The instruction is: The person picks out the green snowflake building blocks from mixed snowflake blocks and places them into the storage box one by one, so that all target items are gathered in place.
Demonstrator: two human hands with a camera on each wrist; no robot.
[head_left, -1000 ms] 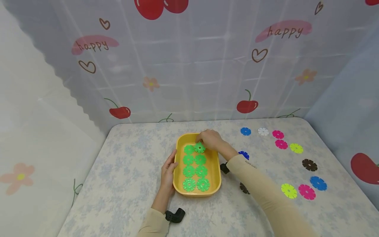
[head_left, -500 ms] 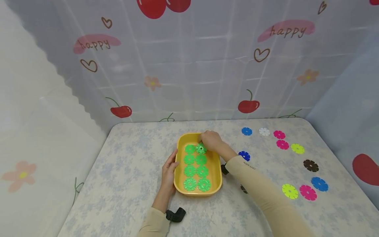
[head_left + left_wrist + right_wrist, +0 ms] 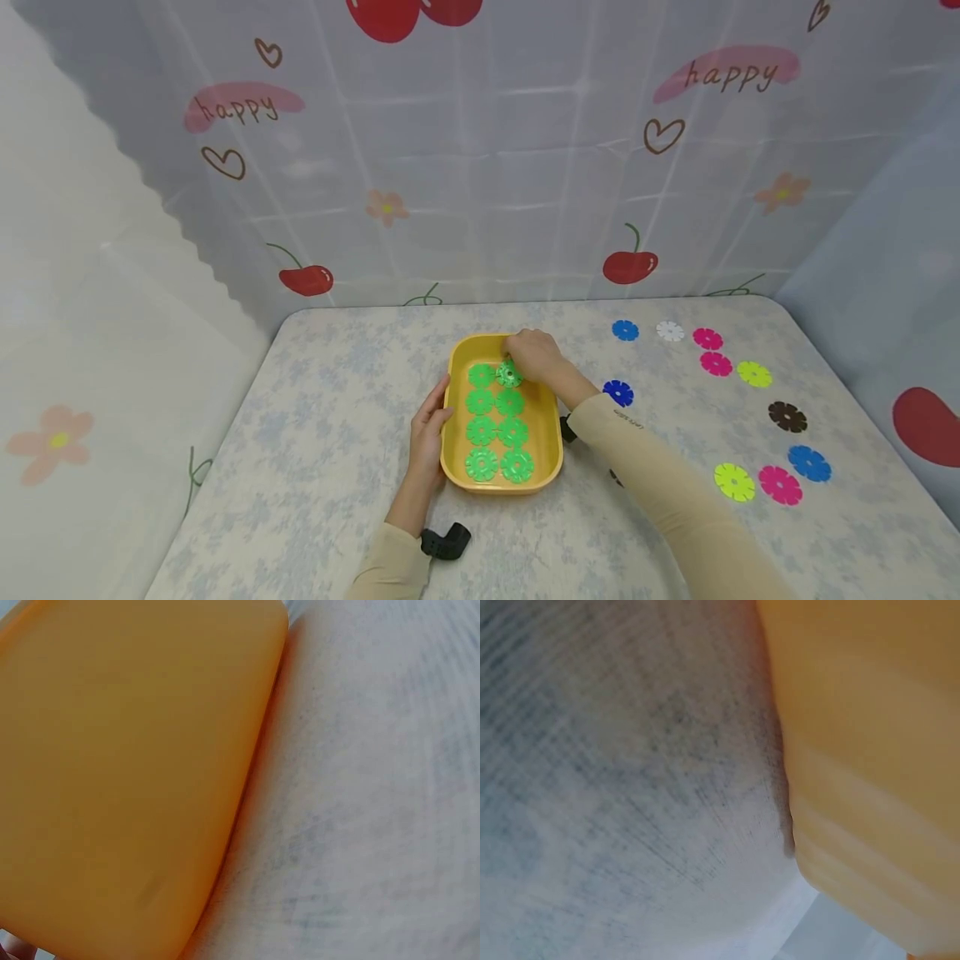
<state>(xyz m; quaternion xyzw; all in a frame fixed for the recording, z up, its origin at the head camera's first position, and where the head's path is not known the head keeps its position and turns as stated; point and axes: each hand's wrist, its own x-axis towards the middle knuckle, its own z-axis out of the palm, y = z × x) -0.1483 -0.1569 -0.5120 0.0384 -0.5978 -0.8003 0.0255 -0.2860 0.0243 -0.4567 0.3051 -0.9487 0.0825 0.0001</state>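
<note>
A yellow plastic tray point(image 3: 502, 492) stands on the table, with two columns of green notched snowflake discs point(image 3: 482, 431) lying flat in it. My left hand point(image 3: 426, 437) holds the tray's left rim, thumb over the edge and fingers along the outside. Over the far right corner, my right hand point(image 3: 536, 357) reaches in with curled fingers and pinches a green snowflake disc point(image 3: 509, 373) at the top of the right column. Its fingertips are partly hidden. Both wrist views mostly show the tray's outer wall point(image 3: 135, 765) and tablecloth; a bit of finger shows at the left wrist view's lower left.
Loose snowflake discs in other colours lie to the right, among them a dark blue disc point(image 3: 618, 393), a brown disc point(image 3: 787, 417) and a pink disc point(image 3: 780, 485). My right forearm partly covers another dark disc point(image 3: 616, 477). A printed curtain point(image 3: 480, 167) hangs behind the table.
The green disc at my right fingertips has shifted and tilted slightly while my right hand stays at the tray's far corner. My left hand keeps its place on the rim.
</note>
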